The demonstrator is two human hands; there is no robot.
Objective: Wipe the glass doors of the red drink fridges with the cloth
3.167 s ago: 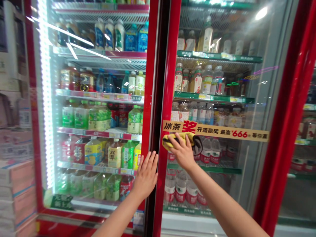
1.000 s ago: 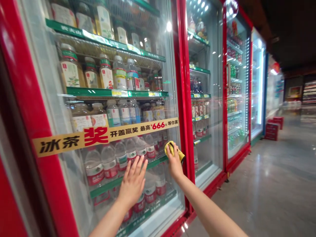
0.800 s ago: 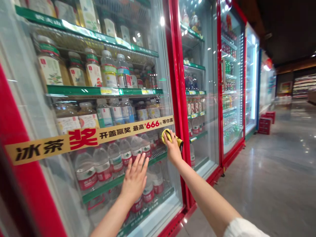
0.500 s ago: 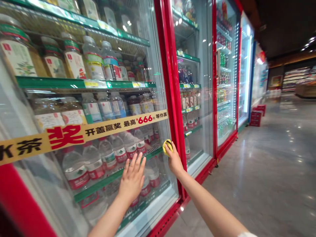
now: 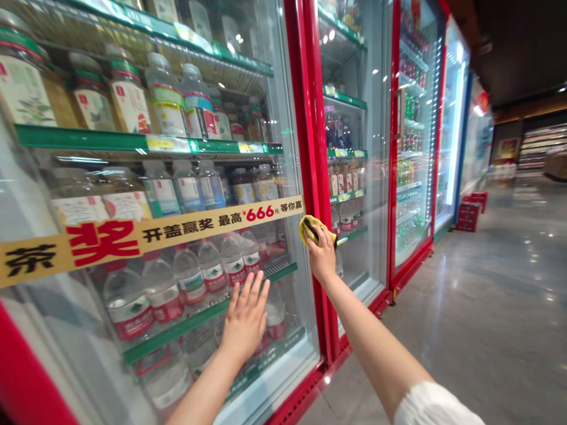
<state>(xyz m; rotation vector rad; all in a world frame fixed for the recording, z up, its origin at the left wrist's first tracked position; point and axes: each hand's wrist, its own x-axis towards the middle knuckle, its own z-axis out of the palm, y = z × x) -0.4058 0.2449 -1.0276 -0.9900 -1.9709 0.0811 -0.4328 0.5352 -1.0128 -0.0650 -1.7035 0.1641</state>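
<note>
My right hand [image 5: 322,255] is closed round a yellow cloth with a dark side [image 5: 312,229], pressed against the red door frame [image 5: 305,147] of a drinks fridge. Fingers spread, my left hand [image 5: 245,319] lies flat against the glass door [image 5: 283,177], lower and to the left; it holds nothing. A tan banner sticker [image 5: 186,230] with black and red lettering runs across the glass just above my hands. Behind the pane, water bottles with red labels [image 5: 214,268] stand on a green-edged shelf [image 5: 168,330].
Tea bottles [image 5: 132,97] fill the upper shelves. More glass-door fridges [image 5: 414,136] continue in a row to the right. Red boxes [image 5: 468,215] sit on the shiny grey floor [image 5: 509,295] beside the far end of the row.
My right hand has moved up along the red frame with the cloth, more of which now shows. My left hand stays flat on the glass. The view has shifted slightly.
</note>
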